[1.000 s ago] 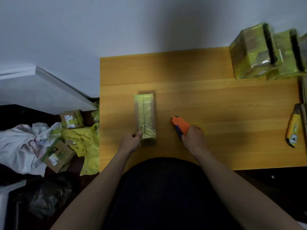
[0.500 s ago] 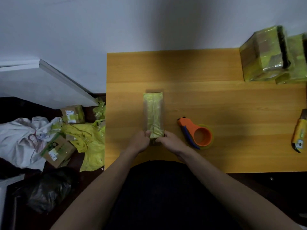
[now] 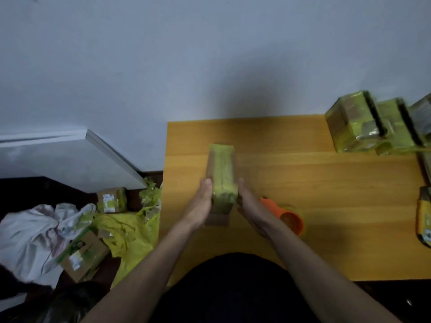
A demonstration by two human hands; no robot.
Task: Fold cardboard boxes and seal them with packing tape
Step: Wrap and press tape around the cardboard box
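We press our left hand (image 3: 202, 201) and right hand (image 3: 250, 205) with straight fingers flat against the two long sides of the taped box (image 3: 221, 176), near the table's (image 3: 326, 206) left edge. The tape dispenser (image 3: 288, 217) lies just right of our right wrist, with bare wood beyond it.

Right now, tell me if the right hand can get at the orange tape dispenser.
Probably yes. The right hand presses flat on the taped box, and the tape dispenser lies on the table right beside that wrist, with nothing between them.
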